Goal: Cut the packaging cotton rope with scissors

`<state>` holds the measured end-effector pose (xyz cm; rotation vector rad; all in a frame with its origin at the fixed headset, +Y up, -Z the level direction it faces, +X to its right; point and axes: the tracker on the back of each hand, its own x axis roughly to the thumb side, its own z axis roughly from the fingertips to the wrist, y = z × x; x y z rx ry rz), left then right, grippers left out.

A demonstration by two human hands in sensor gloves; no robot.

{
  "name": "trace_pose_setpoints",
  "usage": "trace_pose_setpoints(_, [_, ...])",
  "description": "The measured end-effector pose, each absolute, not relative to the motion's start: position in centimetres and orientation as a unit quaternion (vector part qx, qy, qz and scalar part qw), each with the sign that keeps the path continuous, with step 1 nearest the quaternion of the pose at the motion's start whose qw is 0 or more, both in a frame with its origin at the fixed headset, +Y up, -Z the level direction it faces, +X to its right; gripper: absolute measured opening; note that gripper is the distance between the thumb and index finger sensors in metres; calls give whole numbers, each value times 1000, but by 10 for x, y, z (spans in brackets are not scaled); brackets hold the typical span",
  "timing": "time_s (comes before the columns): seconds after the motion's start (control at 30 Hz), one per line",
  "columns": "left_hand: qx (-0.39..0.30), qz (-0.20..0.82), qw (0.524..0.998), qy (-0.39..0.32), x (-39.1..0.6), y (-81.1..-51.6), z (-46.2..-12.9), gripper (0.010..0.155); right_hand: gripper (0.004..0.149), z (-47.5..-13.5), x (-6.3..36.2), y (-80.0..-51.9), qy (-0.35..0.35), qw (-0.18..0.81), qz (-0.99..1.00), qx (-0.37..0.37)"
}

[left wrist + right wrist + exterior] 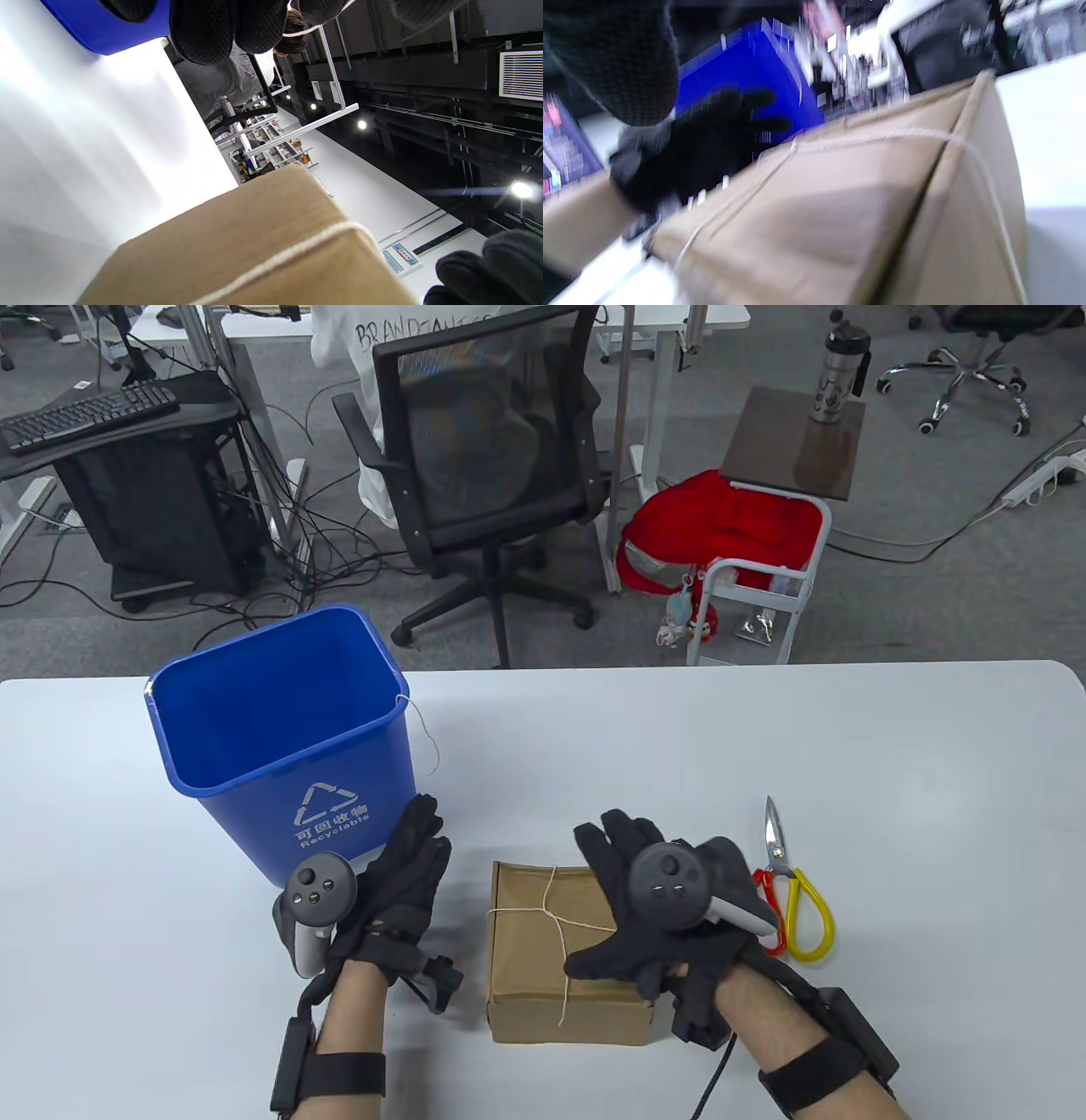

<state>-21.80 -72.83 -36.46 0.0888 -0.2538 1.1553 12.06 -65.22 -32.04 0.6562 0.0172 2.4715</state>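
A brown cardboard box (526, 976) tied crosswise with white cotton rope (550, 912) lies at the table's front middle. My right hand (604, 899) hovers over the box's right side with fingers spread; I cannot tell whether it touches. It holds nothing. Scissors (787, 891) with red and yellow handles lie closed on the table just right of that hand. My left hand (417, 840) is open and empty, left of the box, fingers pointing at the bin. The left wrist view shows the box (254, 237) and rope (288, 254) close up. The right wrist view is blurred; the box (840, 203) fills it.
A blue recycling bin (280, 729) stands at the back left of the table, a thin white string (427, 734) hanging from its rim. Beyond the table's far edge are an office chair (484, 466) and a white cart (764, 585).
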Motion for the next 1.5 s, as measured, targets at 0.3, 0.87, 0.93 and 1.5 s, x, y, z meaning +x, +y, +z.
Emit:
trace_pose_setpoints(0.3, [41,525,841,-124,-216,-730,-365,69,104,-322,188,-697,-159,365,904,158])
trace_pose_setpoints(0.87, [30,560,820,-119,-215,-731,-367,69,84,-341,244,-703,-53,293,953,-61])
trace_pose_setpoints(0.93, [27,561,819,-120,-214,-732,-367,69,84,-351,245,-709,35,242,965,-93])
trace_pose_setpoints(1.5, [13,585,801,-124,-211,-732,-366,68,97,-384,214,-745,194,24,957,-216])
